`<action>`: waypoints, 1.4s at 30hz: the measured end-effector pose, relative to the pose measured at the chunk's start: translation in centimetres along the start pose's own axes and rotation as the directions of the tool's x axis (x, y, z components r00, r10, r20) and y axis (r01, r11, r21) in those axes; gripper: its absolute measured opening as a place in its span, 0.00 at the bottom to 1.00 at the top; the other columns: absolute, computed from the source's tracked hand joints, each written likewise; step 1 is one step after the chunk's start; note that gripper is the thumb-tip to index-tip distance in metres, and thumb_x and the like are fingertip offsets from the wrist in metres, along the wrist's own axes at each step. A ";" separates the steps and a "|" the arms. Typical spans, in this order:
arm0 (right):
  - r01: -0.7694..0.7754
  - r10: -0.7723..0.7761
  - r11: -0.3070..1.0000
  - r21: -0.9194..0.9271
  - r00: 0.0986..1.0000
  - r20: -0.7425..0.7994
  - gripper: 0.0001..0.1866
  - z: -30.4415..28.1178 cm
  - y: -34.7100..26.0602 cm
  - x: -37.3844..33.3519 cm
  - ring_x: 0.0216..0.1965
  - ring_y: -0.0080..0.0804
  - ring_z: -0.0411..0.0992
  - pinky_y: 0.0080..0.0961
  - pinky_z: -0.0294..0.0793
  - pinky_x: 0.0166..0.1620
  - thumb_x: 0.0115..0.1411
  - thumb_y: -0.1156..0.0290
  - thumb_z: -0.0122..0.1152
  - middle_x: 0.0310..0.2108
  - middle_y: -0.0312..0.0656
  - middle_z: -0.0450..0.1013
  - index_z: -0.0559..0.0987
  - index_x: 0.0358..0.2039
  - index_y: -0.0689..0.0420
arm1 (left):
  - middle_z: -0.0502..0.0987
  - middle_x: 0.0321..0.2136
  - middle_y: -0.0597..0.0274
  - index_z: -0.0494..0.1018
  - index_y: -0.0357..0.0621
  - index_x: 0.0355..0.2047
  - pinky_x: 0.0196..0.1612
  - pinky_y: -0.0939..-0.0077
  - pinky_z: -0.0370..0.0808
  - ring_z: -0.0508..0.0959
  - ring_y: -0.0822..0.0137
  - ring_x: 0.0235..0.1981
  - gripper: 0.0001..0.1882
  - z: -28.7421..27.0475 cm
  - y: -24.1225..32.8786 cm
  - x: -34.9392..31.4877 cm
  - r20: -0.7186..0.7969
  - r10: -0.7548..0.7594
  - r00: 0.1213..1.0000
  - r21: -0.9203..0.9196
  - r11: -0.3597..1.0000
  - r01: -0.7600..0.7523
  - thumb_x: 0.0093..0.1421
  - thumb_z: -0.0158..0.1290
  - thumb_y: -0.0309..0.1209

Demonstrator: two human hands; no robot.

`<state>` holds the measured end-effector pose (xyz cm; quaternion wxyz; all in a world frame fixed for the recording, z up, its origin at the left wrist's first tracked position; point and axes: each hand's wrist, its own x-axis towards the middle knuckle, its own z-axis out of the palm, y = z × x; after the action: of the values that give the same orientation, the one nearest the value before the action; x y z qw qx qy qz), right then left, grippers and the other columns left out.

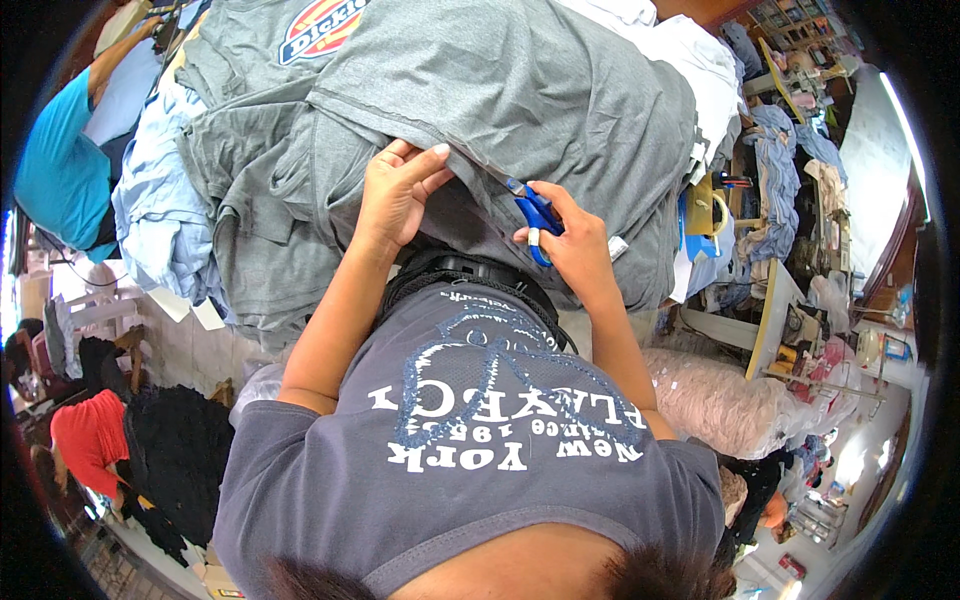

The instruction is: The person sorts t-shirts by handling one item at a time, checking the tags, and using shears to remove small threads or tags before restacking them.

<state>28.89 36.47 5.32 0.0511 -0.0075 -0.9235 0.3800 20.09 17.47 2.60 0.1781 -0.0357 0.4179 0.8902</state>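
A grey T-shirt [500, 85] lies spread over a heap of similar grey garments in front of me. Its hem runs between my two hands. With thumb and fingertips my left hand [398, 195] pinches the edge of this cloth. My right hand [578, 240] grips a pair of blue-handled scissors [540, 218], fingers in the handle loops. The short blades point up and left toward the hem, close to the cloth. Whether they touch a thread there is too small to tell.
Light blue garments [155, 190] hang at the pile's left side, white cloth [690, 60] at its far right. A person in a turquoise top [65, 165] is at far left, another in red [88, 435] below. A yellow tape roll [712, 212] and large plastic-wrapped bundles [710, 400] are right.
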 end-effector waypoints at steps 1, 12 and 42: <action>0.007 -0.007 1.000 -0.004 1.000 -0.002 0.27 0.1 0.1 0.0 0.31 0.43 0.71 0.31 0.69 0.33 0.38 0.63 0.66 0.32 0.46 0.71 0.69 0.40 0.53 | 0.72 0.33 0.63 0.66 0.37 0.38 0.36 0.81 0.72 0.73 0.74 0.32 0.15 -0.2 0.1 0.2 0.002 -0.003 1.000 -0.015 1.000 0.003 0.49 0.52 0.21; 0.039 -0.039 0.999 -0.010 0.999 -0.006 0.28 0.6 -1.9 1.9 0.25 0.27 0.69 0.21 0.68 0.30 0.35 0.69 0.69 0.28 0.41 0.71 0.70 0.41 0.56 | 0.74 0.31 0.62 0.67 0.38 0.37 0.35 0.81 0.72 0.74 0.74 0.31 0.14 0.0 0.7 0.0 -0.020 0.037 0.999 0.059 0.998 -0.036 0.48 0.53 0.20; 0.093 -0.094 0.995 -0.039 0.995 -0.027 0.26 1.3 -2.5 3.5 0.30 0.40 0.72 0.29 0.69 0.32 0.40 0.66 0.65 0.33 0.45 0.71 0.68 0.41 0.54 | 0.72 0.34 0.63 0.64 0.39 0.41 0.34 0.82 0.73 0.73 0.74 0.33 0.17 -1.2 2.6 1.8 -0.031 0.141 0.989 0.040 0.989 -0.140 0.49 0.50 0.18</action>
<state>25.30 33.94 6.50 0.0817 0.0292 -0.9291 0.3594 17.44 15.52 3.33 0.1083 -0.0178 0.4392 0.8916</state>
